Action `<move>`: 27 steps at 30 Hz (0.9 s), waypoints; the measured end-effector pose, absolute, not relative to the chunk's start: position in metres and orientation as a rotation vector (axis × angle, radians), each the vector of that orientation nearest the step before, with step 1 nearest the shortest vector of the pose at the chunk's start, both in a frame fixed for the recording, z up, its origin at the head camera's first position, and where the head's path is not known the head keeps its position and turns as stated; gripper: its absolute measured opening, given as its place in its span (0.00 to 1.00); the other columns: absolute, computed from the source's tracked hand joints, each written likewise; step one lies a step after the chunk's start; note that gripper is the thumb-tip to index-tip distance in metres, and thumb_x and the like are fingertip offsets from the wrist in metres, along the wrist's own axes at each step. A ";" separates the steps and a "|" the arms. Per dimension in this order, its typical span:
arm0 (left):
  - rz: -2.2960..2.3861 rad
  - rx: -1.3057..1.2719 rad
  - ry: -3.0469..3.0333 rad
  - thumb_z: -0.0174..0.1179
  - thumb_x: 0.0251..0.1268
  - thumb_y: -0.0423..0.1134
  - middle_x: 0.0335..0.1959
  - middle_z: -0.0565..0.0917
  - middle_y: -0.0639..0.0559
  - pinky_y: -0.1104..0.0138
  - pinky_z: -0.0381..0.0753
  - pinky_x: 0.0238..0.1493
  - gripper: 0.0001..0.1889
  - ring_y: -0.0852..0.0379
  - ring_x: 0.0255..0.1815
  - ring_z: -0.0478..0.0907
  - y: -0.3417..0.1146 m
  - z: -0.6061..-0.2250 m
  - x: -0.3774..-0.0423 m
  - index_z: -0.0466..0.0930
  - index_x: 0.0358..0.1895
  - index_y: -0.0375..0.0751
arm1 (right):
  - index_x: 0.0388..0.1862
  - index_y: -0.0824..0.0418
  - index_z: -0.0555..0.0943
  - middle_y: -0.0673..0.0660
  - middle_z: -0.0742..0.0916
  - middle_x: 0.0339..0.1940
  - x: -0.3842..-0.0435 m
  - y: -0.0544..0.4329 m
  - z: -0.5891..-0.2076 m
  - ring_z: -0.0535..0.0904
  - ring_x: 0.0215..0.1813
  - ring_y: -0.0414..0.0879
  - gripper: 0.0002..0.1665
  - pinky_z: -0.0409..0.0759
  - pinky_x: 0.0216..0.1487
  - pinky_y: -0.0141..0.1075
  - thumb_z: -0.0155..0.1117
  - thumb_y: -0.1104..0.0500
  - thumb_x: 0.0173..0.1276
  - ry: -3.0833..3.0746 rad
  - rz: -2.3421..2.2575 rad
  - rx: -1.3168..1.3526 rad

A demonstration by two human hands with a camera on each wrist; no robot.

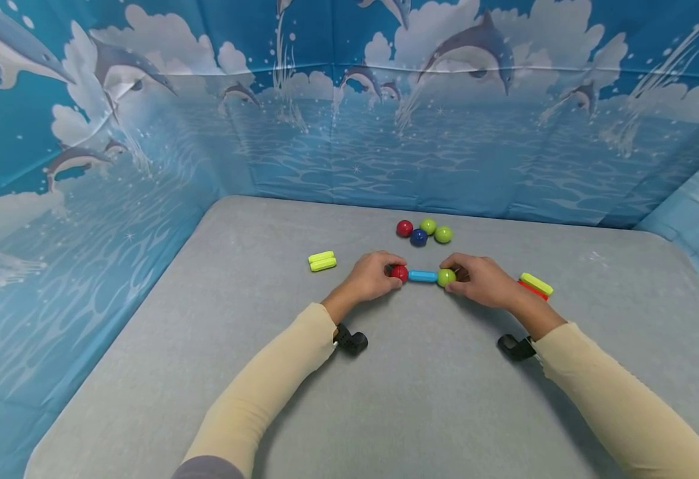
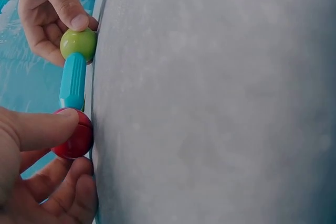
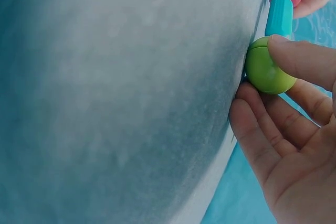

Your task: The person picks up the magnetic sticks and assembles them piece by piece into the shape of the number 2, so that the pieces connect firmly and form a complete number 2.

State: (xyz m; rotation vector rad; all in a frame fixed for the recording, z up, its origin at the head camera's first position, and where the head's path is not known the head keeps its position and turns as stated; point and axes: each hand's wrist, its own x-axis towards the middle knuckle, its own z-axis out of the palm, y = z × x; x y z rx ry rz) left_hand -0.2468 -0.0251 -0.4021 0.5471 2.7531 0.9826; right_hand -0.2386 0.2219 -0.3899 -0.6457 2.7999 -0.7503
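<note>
A light blue ribbed rod [image 1: 423, 276] joins a red ball [image 1: 400, 273] on its left to a green ball [image 1: 446, 277] on its right. My left hand [image 1: 375, 276] pinches the red ball between thumb and fingers. At the other end, my right hand [image 1: 480, 280] grips the green ball the same way. In the left wrist view the rod [image 2: 73, 81] lies in line between both balls, its ends against them. The right wrist view shows my thumb on the green ball [image 3: 268, 69], with fingers around its far side.
Behind the hands sit a loose red ball [image 1: 405, 228], a dark blue ball [image 1: 419, 237] and two green balls [image 1: 443, 234]. Two yellow rods [image 1: 322, 261] lie at left; a yellow rod [image 1: 536, 284] and a red rod [image 1: 532, 290] lie beyond my right wrist. Dolphin-printed curtains [image 1: 349, 146] border the grey table [image 1: 409, 399].
</note>
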 end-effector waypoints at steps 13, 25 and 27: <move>0.966 0.591 2.754 0.66 0.64 0.36 0.61 0.81 0.47 0.61 0.76 0.61 0.24 0.53 0.60 0.76 -0.025 -0.400 -0.246 0.79 0.64 0.45 | 0.57 0.64 0.78 0.62 0.87 0.48 -0.237 0.222 -0.388 0.81 0.48 0.51 0.19 0.81 0.54 0.52 0.66 0.62 0.68 2.806 -0.743 -0.655; 0.997 0.578 2.746 0.66 0.64 0.35 0.64 0.80 0.47 0.61 0.76 0.63 0.24 0.52 0.63 0.75 -0.026 -0.403 -0.247 0.79 0.64 0.46 | 0.58 0.64 0.78 0.62 0.86 0.49 -0.238 0.222 -0.390 0.82 0.49 0.52 0.20 0.81 0.55 0.52 0.65 0.62 0.68 2.802 -0.748 -0.648; 1.000 0.576 2.748 0.66 0.64 0.35 0.64 0.80 0.48 0.61 0.75 0.64 0.23 0.52 0.63 0.75 -0.026 -0.403 -0.247 0.79 0.64 0.46 | 0.58 0.64 0.78 0.62 0.86 0.49 -0.239 0.221 -0.390 0.82 0.49 0.53 0.20 0.81 0.55 0.53 0.65 0.62 0.68 2.800 -0.748 -0.647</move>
